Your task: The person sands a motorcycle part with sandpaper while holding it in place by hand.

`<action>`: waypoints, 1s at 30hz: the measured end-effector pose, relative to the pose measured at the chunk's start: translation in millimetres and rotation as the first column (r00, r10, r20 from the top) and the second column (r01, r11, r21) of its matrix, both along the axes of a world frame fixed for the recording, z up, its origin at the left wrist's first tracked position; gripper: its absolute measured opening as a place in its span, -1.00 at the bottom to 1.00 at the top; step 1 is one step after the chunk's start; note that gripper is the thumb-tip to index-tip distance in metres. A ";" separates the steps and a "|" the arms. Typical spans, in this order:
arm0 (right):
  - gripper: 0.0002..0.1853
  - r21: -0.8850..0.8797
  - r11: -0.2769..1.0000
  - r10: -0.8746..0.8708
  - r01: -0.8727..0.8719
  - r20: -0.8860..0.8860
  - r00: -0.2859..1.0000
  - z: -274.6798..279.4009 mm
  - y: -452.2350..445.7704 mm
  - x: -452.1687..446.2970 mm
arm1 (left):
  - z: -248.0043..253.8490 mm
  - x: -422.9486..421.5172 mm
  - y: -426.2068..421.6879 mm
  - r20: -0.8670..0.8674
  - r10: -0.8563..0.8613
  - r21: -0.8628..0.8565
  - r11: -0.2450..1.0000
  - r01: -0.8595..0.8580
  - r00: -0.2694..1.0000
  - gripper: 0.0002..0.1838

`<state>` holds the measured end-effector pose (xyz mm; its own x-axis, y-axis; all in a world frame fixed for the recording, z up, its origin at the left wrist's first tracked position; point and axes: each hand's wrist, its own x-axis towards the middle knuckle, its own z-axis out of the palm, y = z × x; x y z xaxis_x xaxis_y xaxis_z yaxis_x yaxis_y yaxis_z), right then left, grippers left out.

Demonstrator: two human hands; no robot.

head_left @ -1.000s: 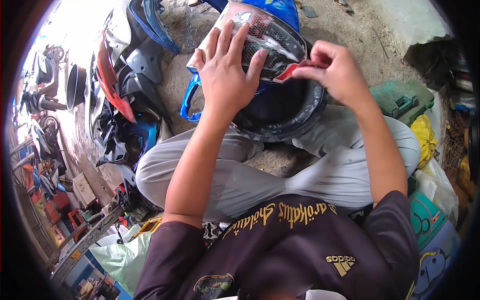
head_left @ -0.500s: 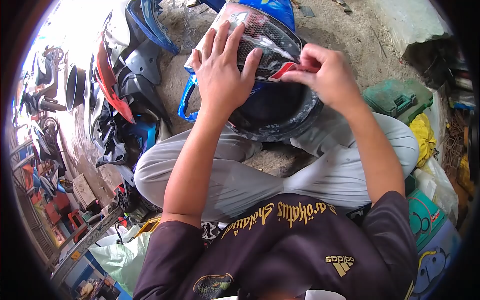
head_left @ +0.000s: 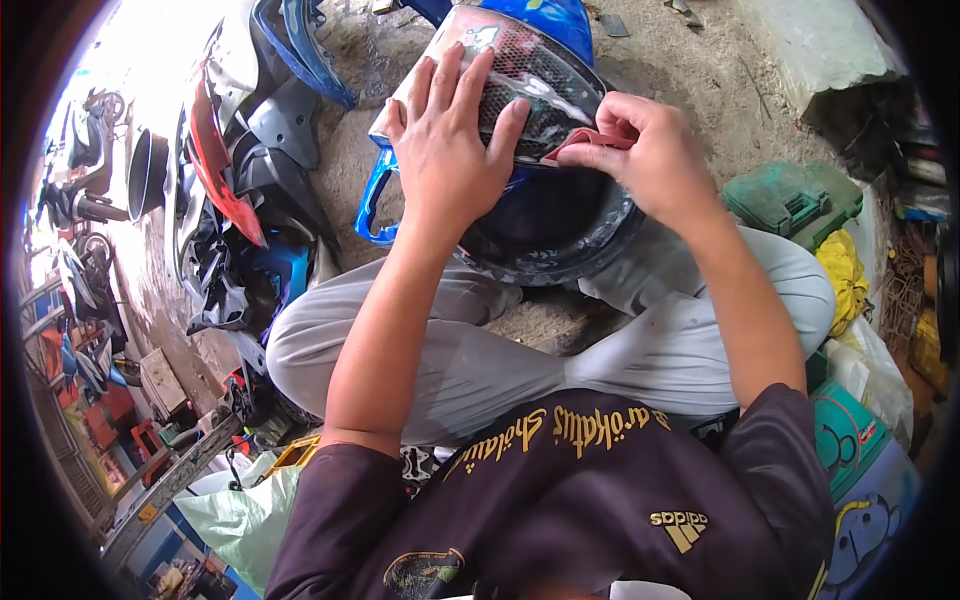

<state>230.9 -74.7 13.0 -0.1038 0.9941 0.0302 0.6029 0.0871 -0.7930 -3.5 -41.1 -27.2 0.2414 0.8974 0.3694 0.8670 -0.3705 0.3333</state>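
A motorcycle body panel (head_left: 540, 62) with a dark honeycomb pattern and a pale edge lies in front of me. My left hand (head_left: 450, 140) rests on it, fingers spread flat. At the panel's right corner, my right hand (head_left: 655, 150) pinches a red sticker (head_left: 582, 140), whose edge is lifted and folded between thumb and fingers. Below the panel is a round black basin-like thing (head_left: 550, 228) with a scuffed rim, between my crossed legs. A blue plastic part (head_left: 372, 205) shows left of my left wrist, and blue bodywork (head_left: 560, 18) shows behind the panel.
Several motorcycle fairings, including a red one (head_left: 215, 165) and a blue one (head_left: 310, 60), are piled at the left. At the right are a green tool case (head_left: 790, 200), a yellow bag (head_left: 845, 270) and a concrete block (head_left: 820, 40). A whitish sack (head_left: 245, 510) is at the lower left.
The sticker's red and white corner, flatter before, is now lifted and folded over in my right hand. My right hand has shifted slightly left. My left hand stays in place.
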 end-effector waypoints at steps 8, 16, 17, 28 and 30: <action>-0.45 0.131 0.991 -0.022 0.012 0.073 0.997 -8.1 -0.5 2.4 | -1.3 -2.7 4.3 0.041 0.008 -0.015 1.000 -0.007 0.999 -0.31; -0.45 0.200 0.979 -0.030 0.027 0.012 0.999 -15.1 -4.7 -7.4 | 3.7 0.4 -2.0 -0.030 0.014 -0.033 0.999 -0.015 0.999 -0.34; -0.45 0.276 0.961 -0.040 0.010 0.105 0.994 -9.6 -3.4 -3.9 | 3.5 1.6 -0.7 -0.020 0.009 -0.036 0.999 -0.010 1.000 -0.34; -0.47 0.139 0.988 -0.079 0.072 0.046 0.996 -9.4 10.9 17.9 | 2.8 -2.0 -1.6 -0.021 0.018 -0.044 0.999 -0.019 1.000 -0.33; -0.46 0.156 0.987 -0.037 0.027 0.064 0.997 -10.0 2.1 1.1 | 3.3 -0.4 -0.9 -0.025 0.020 -0.039 0.999 -0.021 0.999 -0.33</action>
<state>232.1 -72.6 3.1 -0.0792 0.9808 0.1783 0.6583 0.1857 -0.7295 -3.9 -42.1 -23.9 0.2312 0.9159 0.3282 0.8826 -0.3394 0.3253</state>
